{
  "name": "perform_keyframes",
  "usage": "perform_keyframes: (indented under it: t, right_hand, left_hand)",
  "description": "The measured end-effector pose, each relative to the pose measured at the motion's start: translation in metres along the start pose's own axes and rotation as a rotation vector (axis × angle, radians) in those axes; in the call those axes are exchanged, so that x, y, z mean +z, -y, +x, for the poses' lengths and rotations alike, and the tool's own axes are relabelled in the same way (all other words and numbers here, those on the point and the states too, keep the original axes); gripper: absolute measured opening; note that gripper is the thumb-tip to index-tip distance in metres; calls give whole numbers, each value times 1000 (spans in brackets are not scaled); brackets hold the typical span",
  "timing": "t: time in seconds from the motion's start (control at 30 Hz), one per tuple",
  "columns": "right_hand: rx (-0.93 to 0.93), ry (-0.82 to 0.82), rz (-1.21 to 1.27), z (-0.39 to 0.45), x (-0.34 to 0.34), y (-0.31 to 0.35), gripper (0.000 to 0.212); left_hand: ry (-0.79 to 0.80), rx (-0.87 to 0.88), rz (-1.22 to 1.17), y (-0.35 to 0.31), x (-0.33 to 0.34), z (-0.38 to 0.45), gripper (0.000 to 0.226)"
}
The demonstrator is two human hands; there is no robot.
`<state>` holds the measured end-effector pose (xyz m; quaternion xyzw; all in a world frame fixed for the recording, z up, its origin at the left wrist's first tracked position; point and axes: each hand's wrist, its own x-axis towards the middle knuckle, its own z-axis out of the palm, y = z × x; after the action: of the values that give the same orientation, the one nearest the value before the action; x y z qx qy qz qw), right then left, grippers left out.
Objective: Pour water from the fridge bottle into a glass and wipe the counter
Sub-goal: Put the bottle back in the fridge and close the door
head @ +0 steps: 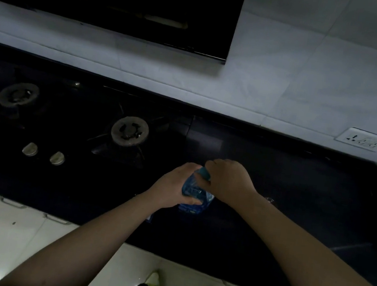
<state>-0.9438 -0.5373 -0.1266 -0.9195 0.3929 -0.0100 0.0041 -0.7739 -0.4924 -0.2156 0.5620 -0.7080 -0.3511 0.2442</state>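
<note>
A clear blue plastic water bottle (193, 195) stands on the dark counter (286, 181), just right of the stove. My left hand (173, 186) is wrapped around its body from the left. My right hand (228, 180) is closed over the bottle's top, fingers on the teal cap (204, 173). A small clear glass (269, 200) shows dimly on the counter, just beyond my right wrist; most of it is hard to make out in the low light.
A black gas stove with two burners (129, 131) (18, 94) and two knobs (57, 157) fills the left of the counter. A black hood (130, 1) hangs above. A wall socket (364, 139) sits at the right. White cabinet fronts and floor lie below.
</note>
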Motion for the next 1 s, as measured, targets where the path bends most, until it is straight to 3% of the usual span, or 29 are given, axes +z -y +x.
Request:
perform_keyframes:
  t: [0.3, 0.43, 0.63, 0.73, 0.83, 1.0]
  right_hand:
    - [198, -97, 99, -10, 8, 11, 39]
    - [233, -44, 122, -25, 16, 10, 40]
    - [297, -153, 101, -78, 32, 12, 50]
    - [304, -152, 60, -105, 35, 15, 53]
    - [298, -122, 71, -121, 41, 20, 57]
    - [254, -9, 57, -139, 52, 23, 61]
  left_hand:
    - [23, 67, 17, 3, -2, 2, 85]
    - [68, 87, -16, 1, -5, 2, 82]
    - [148, 1, -71, 10, -12, -9, 119]
    - [85, -39, 86, 10, -18, -29, 103]
    - [33, -101, 396, 8, -20, -53, 84]
    - [2, -229, 658, -11, -11, -97, 83]
